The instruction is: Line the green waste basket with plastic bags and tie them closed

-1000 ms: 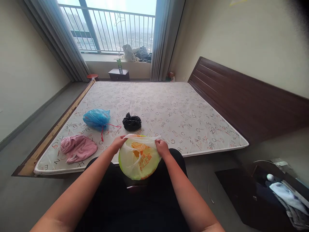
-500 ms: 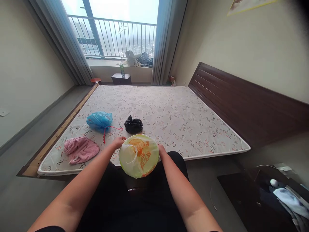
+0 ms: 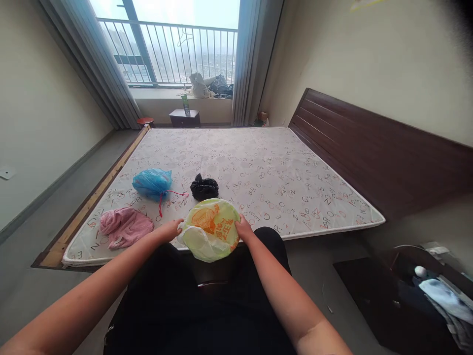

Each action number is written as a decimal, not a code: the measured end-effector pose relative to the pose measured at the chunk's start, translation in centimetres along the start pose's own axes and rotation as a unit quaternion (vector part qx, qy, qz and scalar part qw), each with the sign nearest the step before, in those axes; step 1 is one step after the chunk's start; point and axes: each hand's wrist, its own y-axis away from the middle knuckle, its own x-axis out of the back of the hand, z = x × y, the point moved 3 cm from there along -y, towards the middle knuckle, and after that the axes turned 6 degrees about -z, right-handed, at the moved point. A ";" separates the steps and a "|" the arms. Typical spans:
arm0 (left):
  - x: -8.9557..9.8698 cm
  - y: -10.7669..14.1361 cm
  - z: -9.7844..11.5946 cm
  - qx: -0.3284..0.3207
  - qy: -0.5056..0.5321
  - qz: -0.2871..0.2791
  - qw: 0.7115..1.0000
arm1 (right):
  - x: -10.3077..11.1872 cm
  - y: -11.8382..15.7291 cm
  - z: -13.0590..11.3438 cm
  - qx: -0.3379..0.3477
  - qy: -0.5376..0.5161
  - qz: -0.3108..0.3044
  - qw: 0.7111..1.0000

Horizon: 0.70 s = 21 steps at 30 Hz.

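A yellow-green plastic bag with orange print, round and full, sits at the near edge of the mattress in front of me. My left hand grips its left side by a white handle. My right hand presses against its right side. Just beyond it lie a small black bag, tied shut, and a blue bag with a red drawstring. A pink towel lies crumpled to the left.
The mattress carries a letter print and lies on a wooden frame with a dark headboard on the right. A window with railing, a small table and a stool stand beyond. Clothes lie on dark furniture at lower right.
The yellow-green bag has been turned and lowered onto the mattress edge. My left hand slid down to its left side, my right hand to its right side.
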 end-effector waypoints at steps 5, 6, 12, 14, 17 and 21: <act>-1.8 0.8 -1.8 -0.056 -0.175 0.035 0.982 | -0.5 -1.1 0.1 -0.003 -0.034 0.053 0.998; -1.8 0.9 -1.9 -0.047 -0.160 0.036 0.985 | -0.4 -1.3 0.3 -0.012 -0.034 0.061 0.997; 1.1 3.2 2.5 -0.159 -0.010 0.252 0.955 | 0.0 -1.9 1.7 -0.030 -0.041 0.061 0.997; 0.7 4.3 4.9 -0.251 -0.030 0.206 0.945 | -0.1 -2.0 1.8 -0.029 -0.043 0.057 0.997; -1.1 5.6 6.9 -0.318 -0.094 0.100 0.938 | -0.3 -2.2 2.0 -0.035 -0.044 0.057 0.997; -2.9 5.9 5.5 -0.290 -0.152 0.070 0.942 | 0.0 -2.4 2.5 -0.054 -0.037 0.060 0.996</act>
